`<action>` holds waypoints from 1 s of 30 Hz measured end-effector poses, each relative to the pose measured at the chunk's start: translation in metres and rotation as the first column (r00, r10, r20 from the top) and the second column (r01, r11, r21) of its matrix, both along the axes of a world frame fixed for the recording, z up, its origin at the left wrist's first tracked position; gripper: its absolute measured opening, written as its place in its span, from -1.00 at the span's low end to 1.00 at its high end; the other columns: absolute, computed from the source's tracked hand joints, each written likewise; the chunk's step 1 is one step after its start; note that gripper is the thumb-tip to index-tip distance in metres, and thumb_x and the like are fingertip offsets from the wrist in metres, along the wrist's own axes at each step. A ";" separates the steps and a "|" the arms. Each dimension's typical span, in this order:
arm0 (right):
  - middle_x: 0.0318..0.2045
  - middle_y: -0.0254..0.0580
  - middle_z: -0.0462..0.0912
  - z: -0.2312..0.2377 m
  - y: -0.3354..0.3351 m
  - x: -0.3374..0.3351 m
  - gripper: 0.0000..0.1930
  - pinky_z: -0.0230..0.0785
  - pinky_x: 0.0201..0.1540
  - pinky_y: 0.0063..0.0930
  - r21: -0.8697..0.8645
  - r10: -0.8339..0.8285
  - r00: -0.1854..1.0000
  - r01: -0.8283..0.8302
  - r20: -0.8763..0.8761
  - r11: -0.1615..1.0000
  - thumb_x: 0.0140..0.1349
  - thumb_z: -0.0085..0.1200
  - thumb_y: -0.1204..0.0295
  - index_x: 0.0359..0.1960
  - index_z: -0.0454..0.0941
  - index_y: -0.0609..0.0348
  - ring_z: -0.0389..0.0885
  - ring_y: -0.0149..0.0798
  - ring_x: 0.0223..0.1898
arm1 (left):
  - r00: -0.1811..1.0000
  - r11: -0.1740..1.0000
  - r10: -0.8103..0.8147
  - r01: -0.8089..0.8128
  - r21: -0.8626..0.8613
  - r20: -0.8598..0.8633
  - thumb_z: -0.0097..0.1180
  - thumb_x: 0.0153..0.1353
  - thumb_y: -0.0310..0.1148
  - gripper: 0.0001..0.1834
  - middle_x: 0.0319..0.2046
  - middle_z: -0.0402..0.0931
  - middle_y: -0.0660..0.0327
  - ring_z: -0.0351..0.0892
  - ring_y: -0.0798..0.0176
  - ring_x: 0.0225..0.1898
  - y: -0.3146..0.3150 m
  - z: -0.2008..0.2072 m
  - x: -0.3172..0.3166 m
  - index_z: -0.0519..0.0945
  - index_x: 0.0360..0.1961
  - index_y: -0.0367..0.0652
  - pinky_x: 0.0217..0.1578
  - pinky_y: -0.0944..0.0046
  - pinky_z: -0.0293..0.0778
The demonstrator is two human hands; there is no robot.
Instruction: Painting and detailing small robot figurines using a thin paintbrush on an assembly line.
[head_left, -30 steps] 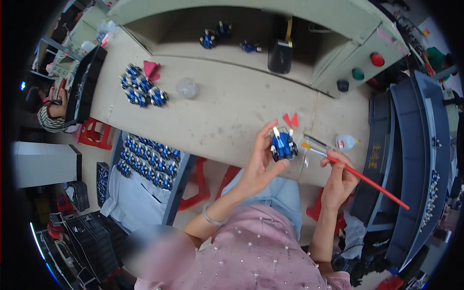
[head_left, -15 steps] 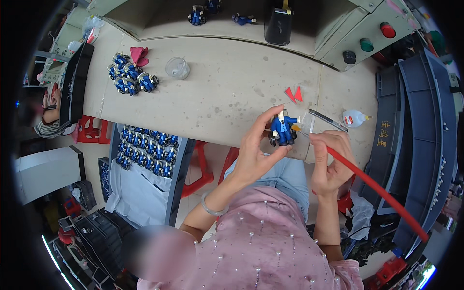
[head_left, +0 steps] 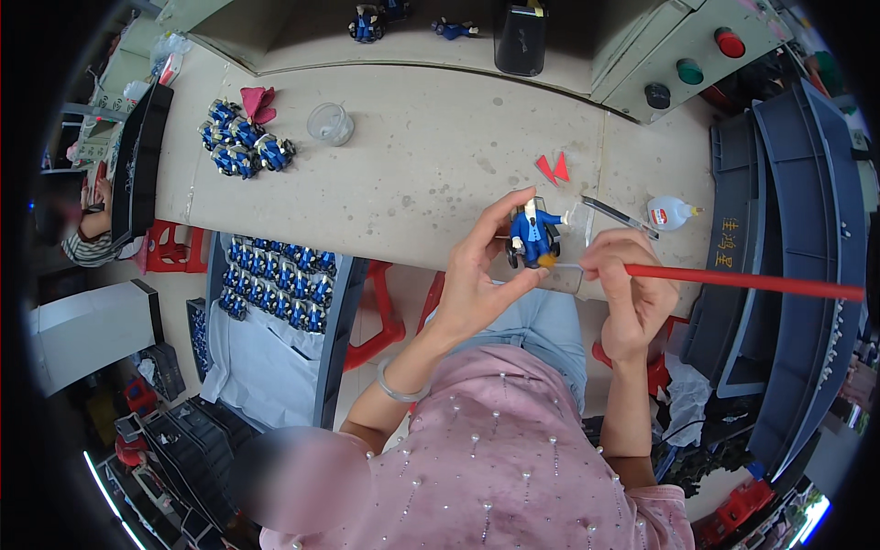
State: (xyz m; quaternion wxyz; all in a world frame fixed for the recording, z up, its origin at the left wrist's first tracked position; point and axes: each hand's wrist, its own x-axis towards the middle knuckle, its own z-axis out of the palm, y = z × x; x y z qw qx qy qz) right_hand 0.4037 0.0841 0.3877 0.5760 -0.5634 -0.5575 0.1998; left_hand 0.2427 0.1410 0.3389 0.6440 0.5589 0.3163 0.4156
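Note:
My left hand [head_left: 481, 261] holds a small blue-suited figurine [head_left: 532, 229] seated on a dark wheeled chair, upright between thumb and fingers. In my right hand [head_left: 632, 289] is a paintbrush [head_left: 733, 279] with a long red handle, lying nearly level and pinched near its metal end. Its orange-brown bristle tip [head_left: 547, 261] touches the lower front of the figurine, by the feet. Just beyond my hands lie two red pointed pieces [head_left: 553, 169], a dark flat tool [head_left: 620, 217] and a small white squeeze bottle [head_left: 672, 213].
Several similar figurines [head_left: 240, 139] cluster at the table's left, beside a crumpled pink cloth [head_left: 258, 104] and a clear cup [head_left: 330, 124]. Rows of figurines fill part of a grey tray [head_left: 335, 339] to my left. A shelf cabinet [head_left: 632, 55] stands behind; grey bins [head_left: 797, 266] stand at right.
The brush has swung from a downward slant to nearly level. Its tip has moved from the figurine's outstretched arm down to its feet. The view has shifted slightly.

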 end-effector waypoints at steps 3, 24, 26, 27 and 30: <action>-0.53 -0.14 0.59 0.000 -0.004 -0.002 -0.91 0.29 -0.28 -0.43 0.008 -0.026 1.000 0.026 -0.005 1.000 0.08 0.12 0.52 -0.45 0.62 0.30 0.53 -0.21 -0.38 | 0.999 1.000 -0.015 0.016 -0.020 0.050 0.22 -0.10 -0.70 -0.18 0.03 0.36 0.20 0.41 0.33 0.00 -0.001 -0.004 0.001 0.26 0.27 -0.19 0.08 0.30 0.35; -0.45 -0.12 0.61 -0.003 -0.009 0.010 -0.89 0.33 -0.20 -0.39 0.124 -0.211 0.978 0.210 -0.004 0.970 0.11 0.08 0.57 -0.36 0.62 0.34 0.52 -0.21 -0.35 | 0.977 0.992 0.049 -0.071 0.101 0.209 0.25 -0.05 -0.77 -0.18 0.06 0.37 -0.11 0.41 0.11 0.13 -0.005 -0.020 0.002 0.13 0.20 -0.08 0.07 0.19 0.43; -0.40 -0.10 0.62 -0.008 -0.005 0.014 -0.88 0.34 -0.19 -0.40 0.089 -0.237 0.971 0.233 0.037 0.968 0.12 0.06 0.60 -0.33 0.62 0.33 0.52 -0.22 -0.34 | 0.976 0.993 0.051 -0.071 0.090 0.212 0.25 -0.05 -0.77 -0.17 0.07 0.37 -0.13 0.42 0.10 0.12 -0.005 -0.019 0.002 0.12 0.20 -0.07 0.07 0.20 0.43; -0.35 -0.09 0.62 -0.012 -0.002 0.014 -0.86 0.35 -0.19 -0.39 0.031 -0.242 0.966 0.240 0.095 0.970 0.11 0.05 0.63 -0.30 0.62 0.31 0.53 -0.20 -0.31 | 0.976 0.994 0.045 -0.065 0.087 0.214 0.25 -0.05 -0.77 -0.17 0.07 0.37 -0.13 0.42 0.10 0.12 -0.005 -0.018 0.002 0.12 0.20 -0.07 0.07 0.20 0.43; -0.30 -0.09 0.58 -0.025 0.017 0.014 -0.74 0.38 -0.17 -0.35 -0.049 -0.129 0.907 0.162 0.401 0.986 0.03 0.10 0.68 -0.20 0.61 0.21 0.52 -0.13 -0.24 | 0.969 0.993 0.054 -0.076 0.086 0.240 0.20 -0.05 -0.81 -0.17 0.07 0.36 -0.14 0.42 0.12 0.12 -0.004 -0.014 0.000 0.12 0.20 -0.06 0.05 0.22 0.43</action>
